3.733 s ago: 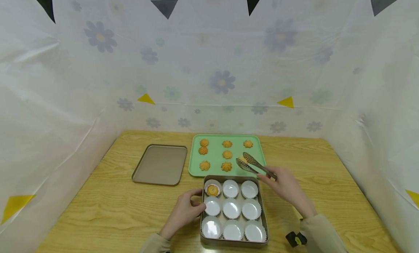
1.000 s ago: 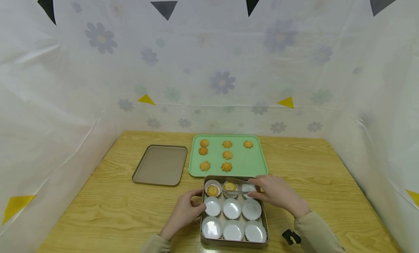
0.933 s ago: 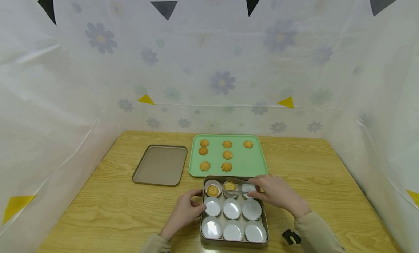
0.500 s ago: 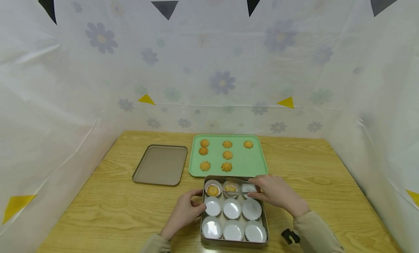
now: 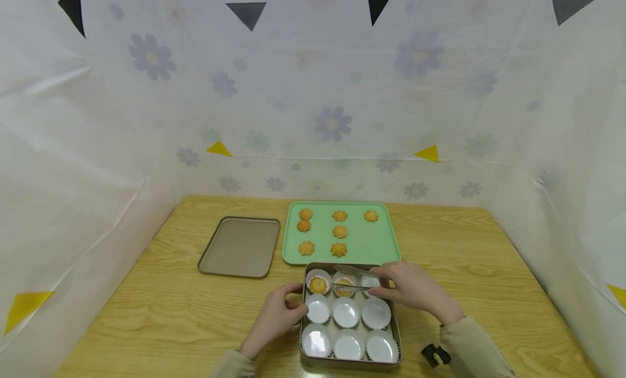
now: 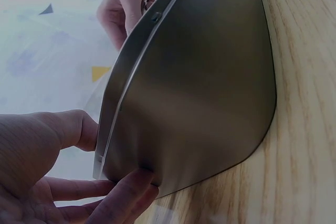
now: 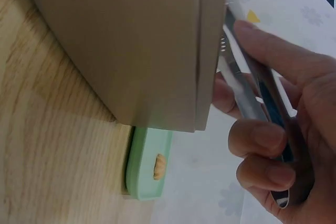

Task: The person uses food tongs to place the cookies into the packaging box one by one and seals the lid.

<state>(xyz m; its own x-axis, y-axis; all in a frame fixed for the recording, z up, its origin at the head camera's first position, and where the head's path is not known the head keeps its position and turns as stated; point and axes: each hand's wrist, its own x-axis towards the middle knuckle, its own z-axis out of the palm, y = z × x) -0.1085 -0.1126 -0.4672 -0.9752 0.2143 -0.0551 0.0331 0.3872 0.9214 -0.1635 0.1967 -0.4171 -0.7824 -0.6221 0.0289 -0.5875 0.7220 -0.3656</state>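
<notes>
nearest, a tin (image 5: 350, 360) sits on the tabletop (image 5: 146, 313), holding nine white paper cups (image 5: 346, 312) in three rows. the near two rows of cups show nothing inside. the left hand (image 5: 276, 315) rests against the tin's left wall, fingers (image 6: 126, 192) pressed on its outer side and thumb at the rim, steadying it rather than wrapping around it. the right hand (image 5: 415, 288) grips metal tongs (image 5: 353, 279) from the tin's right side, fingers (image 7: 262, 140) curled around the handles. the tong blades reach left over the far row and lie on either side of a cookie (image 5: 344, 284) that sits in the middle cup of that row; whether the blades touch it cannot be told. another cookie (image 5: 318, 284) lies in the far left cup, just beside it. the far right cup is partly hidden by the right hand

just beyond the tin is a green tray (image 5: 376, 242) with six cookies (image 5: 339, 231) spread over its left and middle parts, well apart from each other. to the left of the tray, near it but not touching, lies a brown lid (image 5: 239, 246), flat on the tabletop. a white sheet with pale flowers (image 5: 332, 121) and small triangles walls in the far side and both flanks
</notes>
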